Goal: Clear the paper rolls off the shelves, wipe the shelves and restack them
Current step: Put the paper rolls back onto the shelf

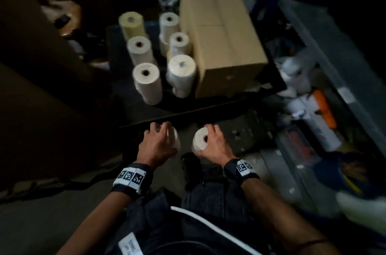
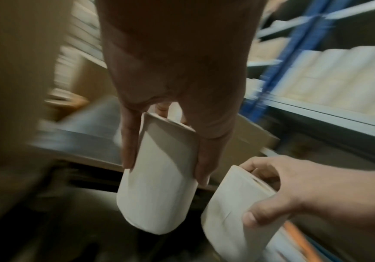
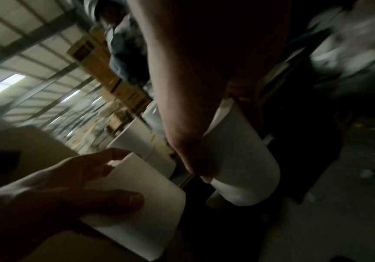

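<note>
Each hand is clamped on one paper roll at lower centre of the head view: left hand (image 1: pixel 159 143) on the left roll (image 2: pixel 157 184), right hand (image 1: pixel 213 143) on the right roll (image 1: pixel 200 141). The rolls look light, firm and crushable at the edges; gripping around the barrel suits them. Six standing rolls (image 1: pixel 147 81) and a cardboard box (image 1: pixel 221 35) crowd the dark platform (image 1: pixel 133 108) above; floor clutter lies at right.
</note>
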